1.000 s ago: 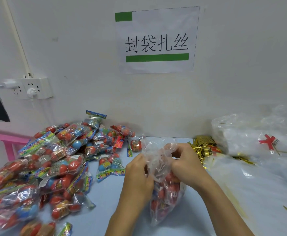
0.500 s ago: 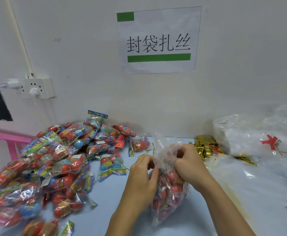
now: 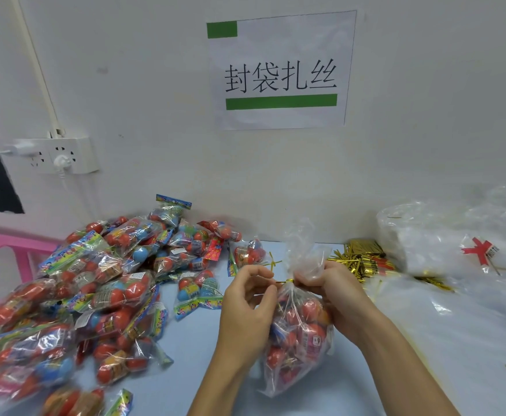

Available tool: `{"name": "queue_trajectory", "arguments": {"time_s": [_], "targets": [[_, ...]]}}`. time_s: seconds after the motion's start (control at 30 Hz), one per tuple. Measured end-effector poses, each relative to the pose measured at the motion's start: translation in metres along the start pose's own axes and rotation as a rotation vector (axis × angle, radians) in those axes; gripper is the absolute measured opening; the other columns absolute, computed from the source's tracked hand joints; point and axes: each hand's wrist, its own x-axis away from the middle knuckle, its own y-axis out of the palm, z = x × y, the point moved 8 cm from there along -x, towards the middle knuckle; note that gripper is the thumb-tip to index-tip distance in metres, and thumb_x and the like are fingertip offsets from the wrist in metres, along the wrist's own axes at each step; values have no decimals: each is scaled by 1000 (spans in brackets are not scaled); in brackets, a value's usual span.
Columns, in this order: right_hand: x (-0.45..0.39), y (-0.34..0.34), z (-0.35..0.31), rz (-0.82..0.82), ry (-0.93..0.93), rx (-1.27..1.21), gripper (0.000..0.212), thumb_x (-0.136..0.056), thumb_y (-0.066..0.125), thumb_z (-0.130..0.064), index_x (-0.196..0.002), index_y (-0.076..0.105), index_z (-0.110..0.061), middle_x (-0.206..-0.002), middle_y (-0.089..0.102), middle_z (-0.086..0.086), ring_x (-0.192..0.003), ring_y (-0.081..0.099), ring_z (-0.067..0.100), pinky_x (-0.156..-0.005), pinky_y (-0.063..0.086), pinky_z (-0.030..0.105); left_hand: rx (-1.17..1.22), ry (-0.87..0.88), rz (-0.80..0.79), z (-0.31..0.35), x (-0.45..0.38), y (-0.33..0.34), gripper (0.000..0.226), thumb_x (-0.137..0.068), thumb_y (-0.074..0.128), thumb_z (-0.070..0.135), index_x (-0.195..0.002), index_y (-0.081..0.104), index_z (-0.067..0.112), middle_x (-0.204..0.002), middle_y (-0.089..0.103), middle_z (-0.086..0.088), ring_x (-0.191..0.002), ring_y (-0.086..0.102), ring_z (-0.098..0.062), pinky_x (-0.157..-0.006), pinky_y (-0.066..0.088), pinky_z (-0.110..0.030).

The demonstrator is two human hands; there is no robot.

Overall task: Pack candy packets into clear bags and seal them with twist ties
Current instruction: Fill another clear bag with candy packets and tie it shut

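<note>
Two hands at work on one bag [image 3: 298, 334], met at its gathered neck. Left hand [image 3: 247, 307] with thumb and forefinger pinching the gold tie [image 3: 284, 282] that wraps the neck; other fingers loosely curled. Right hand [image 3: 333, 292] closed round the bunched plastic at the neck, gripping it tight, with the loose top of the bag fanning up above the fist. Below the neck, bag full of red candy, hanging from the grip with its bottom resting on the blue table [image 3: 191, 340].

Left of the bag, a big heap of candy packets [image 3: 95, 295], red and blue pieces in clear wrappers with bright printed headers, spread from the wall down to the near edge. Just behind the bag, one loose packet [image 3: 247, 253] with a few stray ties [image 3: 271, 262] beside it. Right of the bag and a little behind, a pile of gold ties [image 3: 363, 259], some still bundled. Farther right, a stack of clear bags [image 3: 444, 244] in a wrapper marked with a red cross label, and more clear plastic sheeting [image 3: 456, 319] spread nearer the front. High behind the bag, a paper sign [image 3: 280, 70] on the wall with black characters and green bars. Far left of the bag, a white power strip [image 3: 59, 156] on the wall with plugs in it, and a pink frame [image 3: 5, 244] beyond the heap.
</note>
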Motion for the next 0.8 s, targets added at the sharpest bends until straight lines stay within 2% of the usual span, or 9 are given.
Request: {"name": "queue_trajectory", "arguments": {"time_s": [0.2, 0.33, 0.37, 0.4, 0.47, 0.57, 0.7, 0.77, 0.8], "targets": [[4, 5, -4, -53, -31, 53, 34, -83, 58, 12, -65, 76, -10, -71, 71, 11, -68, 69, 22, -63, 55, 33, -118, 6, -68, 3, -1, 6, 12, -93, 64, 7, -84, 73, 11, -78, 71, -3, -71, 65, -10, -66, 51, -20], [3, 6, -6, -50, -69, 105, 14, -82, 55, 15, -89, 68, 12, -85, 69, 27, -77, 67, 33, -72, 56, 41, -108, -55, -78, -1, 0, 8, 17, -96, 60, 14, -83, 69, 7, -74, 67, -7, -65, 58, -10, -63, 49, -24], [4, 7, -8, -56, -85, 104, 14, -81, 59, 11, -93, 63, 17, -86, 66, 30, -78, 64, 34, -75, 53, 44, -94, -84, -70, -3, 0, 8, 18, -97, 59, 15, -83, 68, 8, -75, 67, -8, -67, 58, -11, -64, 49, -26], [4, 9, -9, -70, -98, 95, 24, -76, 64, 4, -95, 60, 19, -83, 63, 28, -77, 60, 34, -76, 49, 46, -73, -117, -59, -4, 1, 9, 19, -97, 57, 15, -84, 68, 7, -77, 67, -9, -69, 59, -12, -67, 49, -29], [6, 11, -12, -94, -110, 114, 34, -63, 63, -6, -89, 61, 15, -78, 63, 20, -74, 58, 31, -74, 47, 45, -29, -173, -44, -8, 1, 11, 19, -98, 56, 15, -85, 67, 6, -79, 66, -10, -74, 59, -15, -73, 50, -34], [8, 9, -16, -95, -141, 176, 4, -76, 67, 1, -79, 67, 2, -71, 67, 9, -69, 65, 24, -69, 52, 36, -19, -214, -49, -14, 1, 14, 23, -100, 54, 18, -90, 65, 1, -82, 64, -14, -77, 58, -24, -77, 49, -41], [4, 4, -15, -44, -144, 250, 34, -88, 62, 7, -62, 68, -15, -65, 66, 3, -64, 65, 16, -60, 54, 29, 20, -255, -65, -19, 4, 22, 29, -101, 50, 16, -87, 65, -4, -81, 63, -26, -75, 57, -27, -72, 50, -47], [4, 0, -19, 9, -165, 285, 25, -87, 63, 5, -64, 62, -5, -65, 60, 6, -65, 60, 19, -64, 51, 34, 79, -257, -57, -19, 5, 25, 28, -100, 52, 16, -87, 68, -3, -85, 65, -28, -76, 61, -28, -72, 53, -46], [4, -4, -22, 52, -177, 287, 22, -87, 63, 5, -66, 58, 0, -66, 57, 7, -66, 57, 20, -65, 48, 35, 116, -238, -38, -17, 5, 26, 25, -99, 54, 17, -87, 70, 2, -87, 68, -22, -79, 64, -25, -73, 54, -43]]}}
